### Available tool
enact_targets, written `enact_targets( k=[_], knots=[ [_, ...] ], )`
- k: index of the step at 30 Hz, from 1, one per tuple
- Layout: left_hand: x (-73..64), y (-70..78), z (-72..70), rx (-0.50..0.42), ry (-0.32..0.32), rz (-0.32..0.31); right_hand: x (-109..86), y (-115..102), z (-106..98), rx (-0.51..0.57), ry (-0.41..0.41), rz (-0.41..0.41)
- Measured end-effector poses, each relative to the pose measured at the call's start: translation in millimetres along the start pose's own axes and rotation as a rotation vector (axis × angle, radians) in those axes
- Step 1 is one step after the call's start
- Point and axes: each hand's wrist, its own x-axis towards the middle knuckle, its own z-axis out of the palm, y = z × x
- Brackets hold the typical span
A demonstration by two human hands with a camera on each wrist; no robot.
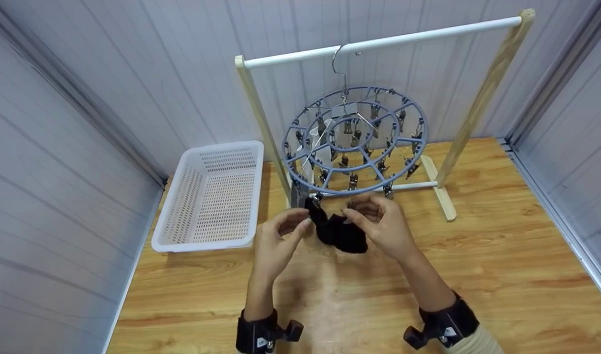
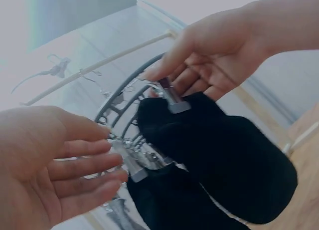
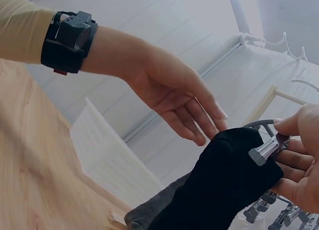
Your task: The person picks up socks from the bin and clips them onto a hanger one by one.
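Note:
Two black socks [image 2: 224,160] hang from metal clips at the near rim of a round blue-grey clip hanger [image 1: 353,191]. My right hand [image 1: 386,228] pinches one clip [image 3: 264,152] between thumb and fingers, and that clip's jaws bite the edge of a black sock. Just left of it, my left hand [image 1: 275,246] has its fingers loosely extended and holds nothing. Its fingertips are right beside the second clip [image 2: 130,162], which grips the other black sock. A grey sock [image 3: 157,205] hangs behind the black ones.
The hanger hooks onto the white rail [image 1: 403,42] of a wooden-legged rack. Many unused clips dangle inside its rings, and white cloth [image 1: 322,155] hangs at its left side. A white perforated basket [image 1: 253,196] stands left of the rack, and ribbed walls enclose the wooden surface.

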Motion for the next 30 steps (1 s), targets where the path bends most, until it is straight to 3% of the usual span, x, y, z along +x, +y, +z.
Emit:
enact_targets(
  k=[7,20,30],
  knots=[
    [1.0,-0.5,-10.9,0.093,0.029,0.027,0.4,0.6,-3.4,-0.044,0.020,0.000],
    [-1.4,-0.7,-15.7,0.136,0.034,0.014,1.8,5.2,-7.6,-0.070,0.004,-0.074],
    [-2.5,-3.8,-16.1,0.148,0.024,0.011,2.0,8.2,-10.3,-0.093,-0.011,-0.073]
  ],
)
